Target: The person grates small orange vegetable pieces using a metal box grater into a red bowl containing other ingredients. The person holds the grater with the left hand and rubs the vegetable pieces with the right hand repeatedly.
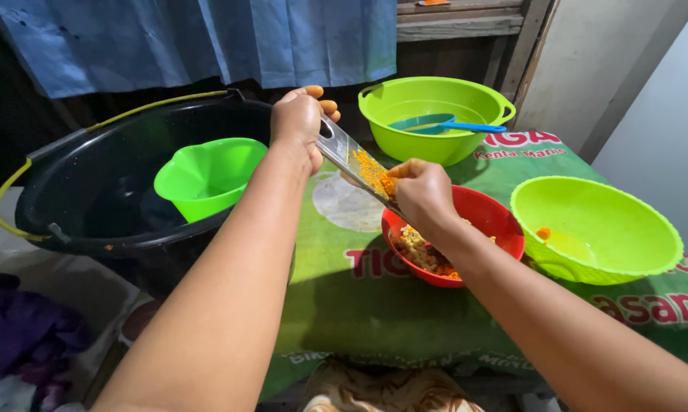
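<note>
Left hand has its grip wrapped tight around the top end of a flat metal grater, tilted down toward a red bowl. Right hand is pinched shut on something orange against the grater face, probably a bit of carrot, though the fingers hide it. Orange shreds sit in the red bowl on the green-covered table. Just right is a lime colander; behind, a green basin with a blue spoon. Left, a black tub holds a green dipper.
</note>
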